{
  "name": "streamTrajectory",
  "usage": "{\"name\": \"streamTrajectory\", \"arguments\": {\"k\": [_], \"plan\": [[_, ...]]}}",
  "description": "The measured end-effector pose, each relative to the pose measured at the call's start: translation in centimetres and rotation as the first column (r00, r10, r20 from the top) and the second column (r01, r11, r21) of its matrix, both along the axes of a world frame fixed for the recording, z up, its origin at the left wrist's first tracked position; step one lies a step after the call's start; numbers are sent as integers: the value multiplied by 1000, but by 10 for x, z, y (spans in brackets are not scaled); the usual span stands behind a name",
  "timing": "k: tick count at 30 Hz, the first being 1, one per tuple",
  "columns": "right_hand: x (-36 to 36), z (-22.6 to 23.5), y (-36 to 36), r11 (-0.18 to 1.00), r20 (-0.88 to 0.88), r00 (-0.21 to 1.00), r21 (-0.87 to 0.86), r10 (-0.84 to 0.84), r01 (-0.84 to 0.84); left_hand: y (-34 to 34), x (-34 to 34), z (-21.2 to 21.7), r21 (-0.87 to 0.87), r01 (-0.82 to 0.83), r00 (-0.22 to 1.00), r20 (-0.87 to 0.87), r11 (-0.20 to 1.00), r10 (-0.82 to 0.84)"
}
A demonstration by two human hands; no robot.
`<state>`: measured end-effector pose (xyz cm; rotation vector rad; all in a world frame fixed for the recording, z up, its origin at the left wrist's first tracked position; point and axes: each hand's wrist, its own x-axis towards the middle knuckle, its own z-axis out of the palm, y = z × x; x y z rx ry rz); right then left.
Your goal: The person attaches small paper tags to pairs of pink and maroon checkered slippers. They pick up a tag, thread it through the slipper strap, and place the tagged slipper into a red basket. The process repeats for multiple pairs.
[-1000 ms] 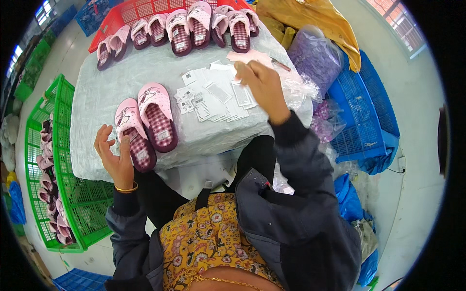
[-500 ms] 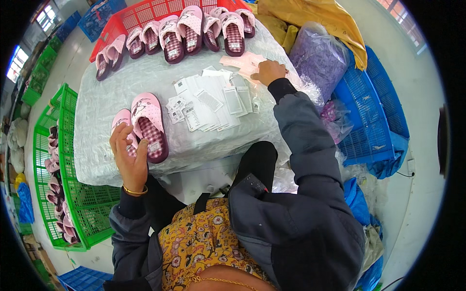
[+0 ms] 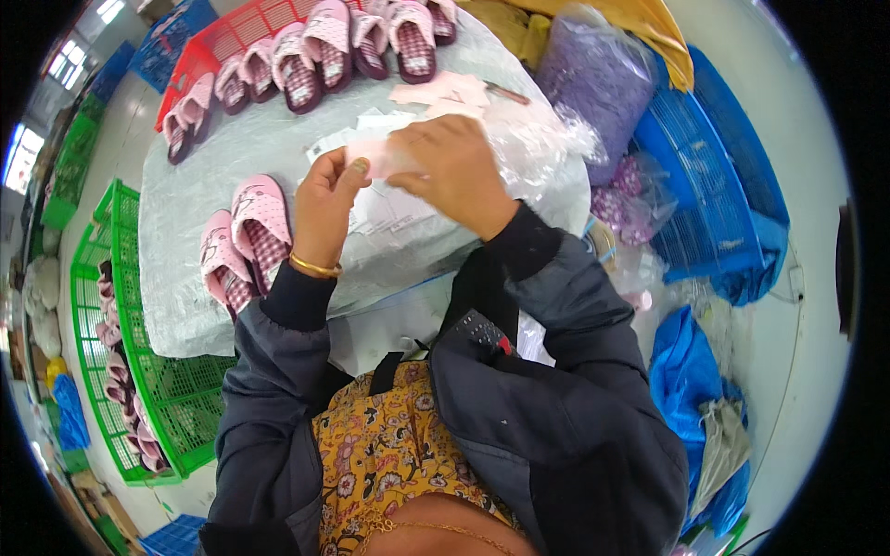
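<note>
Above the table, my left hand (image 3: 324, 199) pinches a small pale pink slip (image 3: 375, 157) between thumb and fingers. My right hand (image 3: 454, 171), slightly blurred, has its fingers curled over the other end of that slip. Beneath both hands lies a spread of white printed labels (image 3: 378, 209), partly hidden by them. More pink slips (image 3: 445, 91) rest farther back, beside a thin dark tool (image 3: 507, 94) of a kind I cannot make out. Left of my left hand stands a pair of pink slippers (image 3: 260, 208) with checked insoles, partly covered by my left sleeve.
A row of similar slippers (image 3: 299, 69) lines the table's far edge, before a red crate (image 3: 209, 63). Green crates (image 3: 167, 371) with slippers stand at left. On the right are a purple plastic-wrapped bundle (image 3: 593, 83), crumpled clear film (image 3: 533, 134) and blue crates (image 3: 695, 176).
My right hand has come back from the pink slips toward the middle with one. My left hand has left the slipper pair, moved right and up, and taken hold of the slip.
</note>
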<state>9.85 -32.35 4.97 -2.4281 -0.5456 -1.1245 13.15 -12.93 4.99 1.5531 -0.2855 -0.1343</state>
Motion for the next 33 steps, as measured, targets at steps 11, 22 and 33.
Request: {"name": "streamTrajectory", "arguments": {"k": [11,22,33], "plan": [[-59,-42,-23,900,8,950,322,-312,292,-14,52,-36,193,-139,984,136,971,114],[-113,-70,-52,932,-135,940,143,-314,332,-60,38,-19,-66,-23,996,-88,998,17],[-111,-87,-48,970,-48,969,13,-242,243,-157,-2,-54,-97,616,746,-250,782,-618]]}}
